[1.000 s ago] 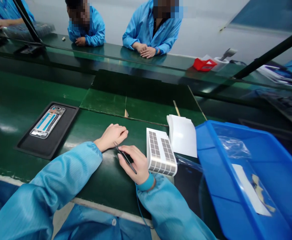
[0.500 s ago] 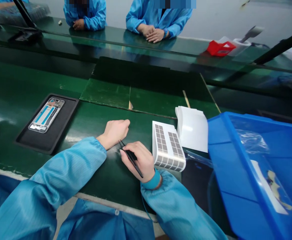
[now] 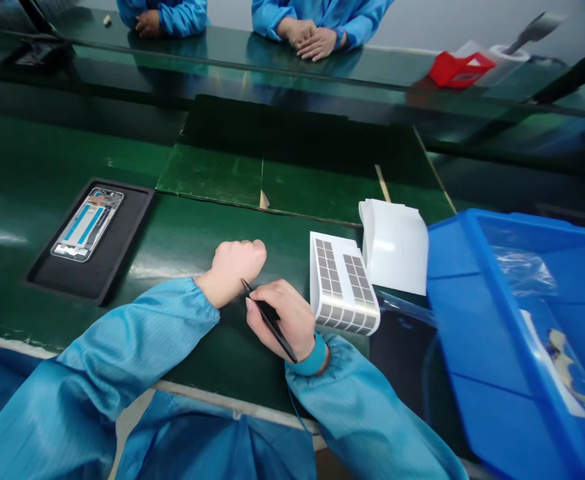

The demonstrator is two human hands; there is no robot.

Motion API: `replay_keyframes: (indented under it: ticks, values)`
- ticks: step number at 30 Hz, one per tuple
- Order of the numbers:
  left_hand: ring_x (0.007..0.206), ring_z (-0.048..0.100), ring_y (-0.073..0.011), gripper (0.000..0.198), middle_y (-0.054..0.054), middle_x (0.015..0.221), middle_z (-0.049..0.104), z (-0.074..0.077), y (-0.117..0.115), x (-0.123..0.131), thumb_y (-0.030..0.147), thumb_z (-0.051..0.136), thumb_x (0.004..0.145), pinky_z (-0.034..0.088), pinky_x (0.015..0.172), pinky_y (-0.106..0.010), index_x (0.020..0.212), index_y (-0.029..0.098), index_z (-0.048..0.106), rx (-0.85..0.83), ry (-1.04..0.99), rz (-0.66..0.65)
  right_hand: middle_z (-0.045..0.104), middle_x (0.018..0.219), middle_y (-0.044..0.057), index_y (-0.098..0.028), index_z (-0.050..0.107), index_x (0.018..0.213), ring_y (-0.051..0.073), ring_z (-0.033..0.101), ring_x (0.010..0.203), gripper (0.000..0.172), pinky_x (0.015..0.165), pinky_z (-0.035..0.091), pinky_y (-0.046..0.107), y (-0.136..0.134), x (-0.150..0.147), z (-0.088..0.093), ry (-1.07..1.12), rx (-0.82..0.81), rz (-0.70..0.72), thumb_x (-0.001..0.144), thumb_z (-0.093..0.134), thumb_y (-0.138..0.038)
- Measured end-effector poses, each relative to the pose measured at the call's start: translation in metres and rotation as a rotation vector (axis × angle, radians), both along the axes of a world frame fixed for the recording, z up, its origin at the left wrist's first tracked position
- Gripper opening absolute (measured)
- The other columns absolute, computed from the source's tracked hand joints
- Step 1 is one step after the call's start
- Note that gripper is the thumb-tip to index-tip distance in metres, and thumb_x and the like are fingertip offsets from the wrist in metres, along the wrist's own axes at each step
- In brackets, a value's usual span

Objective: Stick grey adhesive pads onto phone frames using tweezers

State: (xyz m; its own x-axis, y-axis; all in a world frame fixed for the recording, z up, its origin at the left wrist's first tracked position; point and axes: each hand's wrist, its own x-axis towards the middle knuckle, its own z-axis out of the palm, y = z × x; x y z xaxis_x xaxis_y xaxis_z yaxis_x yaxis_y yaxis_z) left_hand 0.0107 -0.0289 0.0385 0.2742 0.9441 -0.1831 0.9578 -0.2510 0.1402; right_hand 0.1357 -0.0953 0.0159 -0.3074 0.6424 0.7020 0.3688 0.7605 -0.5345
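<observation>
the right hand (image 3: 293,319) pinches slim, pointed black tweezers (image 3: 274,327) beside the left hand (image 3: 235,265), a rounded fist, its inside hidden; a curled, gridded sheet (image 3: 345,287) rests on the glossy green desk (image 3: 192,243).

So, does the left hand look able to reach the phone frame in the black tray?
Probably yes: the left hand is curled, but nothing visible blocks the way across the green tabletop, and the phone frame lies uncovered in the low-walled black tray.
</observation>
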Motion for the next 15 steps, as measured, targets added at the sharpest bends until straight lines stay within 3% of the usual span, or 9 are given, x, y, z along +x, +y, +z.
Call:
replay_keyframes:
  ticks: [15]
  values:
    - [0.091, 0.074, -0.0268, 0.025, -0.017, 0.089, 0.072, -0.0014, -0.0018, 0.0013, 0.011, 0.04, 0.096, 0.057, 0.075, -0.035, 0.1, 0.009, 0.065, 0.031, 0.017, -0.017, 0.071, 0.079, 0.003, -0.023, 0.06, 0.1, 0.017, 0.063, 0.066, 0.026, 0.062, 0.056, 0.031, -0.0008, -0.0003, -0.0007, -0.03, 0.013, 0.023, 0.081, 0.067, -0.006]
